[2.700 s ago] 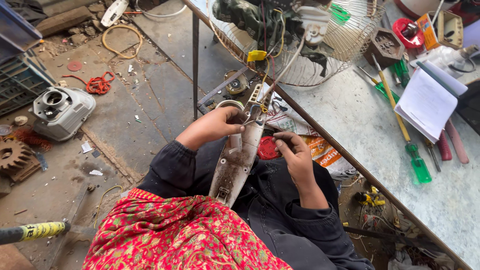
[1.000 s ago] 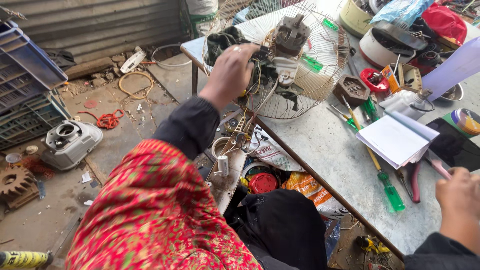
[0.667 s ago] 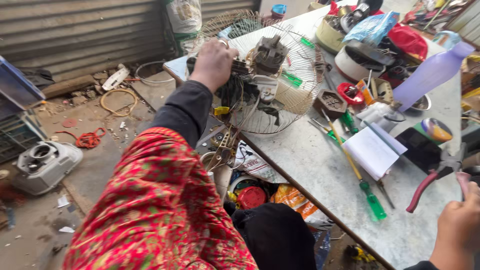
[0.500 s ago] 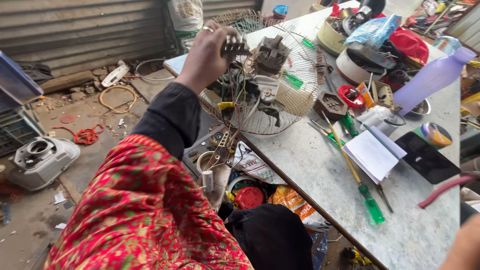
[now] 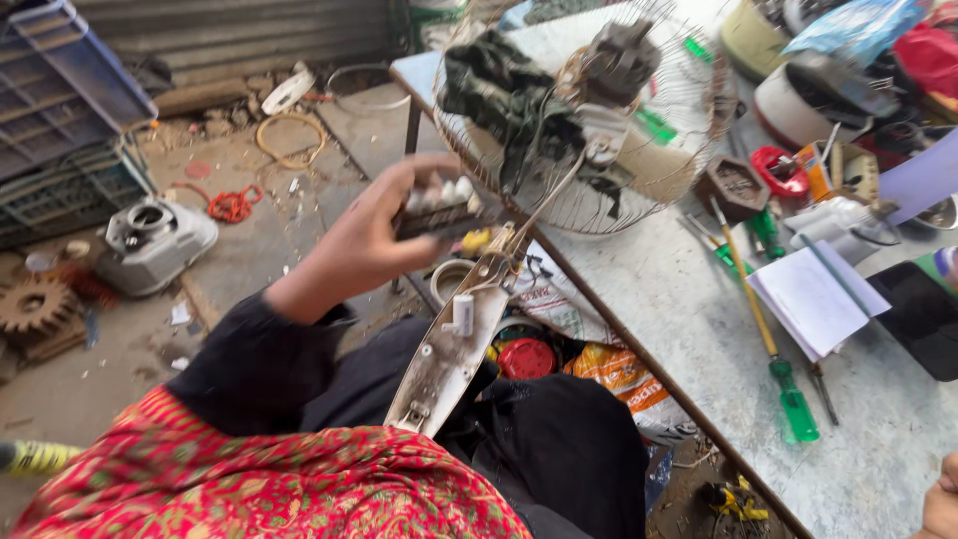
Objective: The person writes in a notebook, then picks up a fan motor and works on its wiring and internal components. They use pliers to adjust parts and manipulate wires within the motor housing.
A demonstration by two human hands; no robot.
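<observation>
1. The left hand [image 5: 374,235] was raised in front of the person, just off the near edge of the wire fan guard [image 5: 589,120], its fingers [image 5: 424,190] clamped around a small dark switch block with pale buttons [image 5: 439,210].
2. The switch block sat between the fingers and the palm, near the guard's lower left rim and just above the top of a long pale fan housing panel [image 5: 449,359].
3. That panel lay tilted across the person's lap, below the guard, its upper end close to the held block and its lower end against a red patterned cloth [image 5: 249,479].
4. The right hand [image 5: 940,504] showed only as a sliver at the frame's bottom right corner, well away from the guard; whether its fingers were apart or together could not be told.
5. The guard rested on a grey table [image 5: 878,449], with a dark cloth and wiring bundled inside it.
6. Right of the guard on the table lay a green-handled screwdriver [image 5: 778,349] and, beside it, a white notepad [image 5: 813,299].
7. Below the guard, under the table edge, sat a red lid [image 5: 526,357] and an orange bag [image 5: 624,374].
8. Left of the guard, on the floor, stood a grey motor casing [image 5: 155,240], with a rusty gear [image 5: 35,304] beyond it and blue crates [image 5: 60,110] further back.
</observation>
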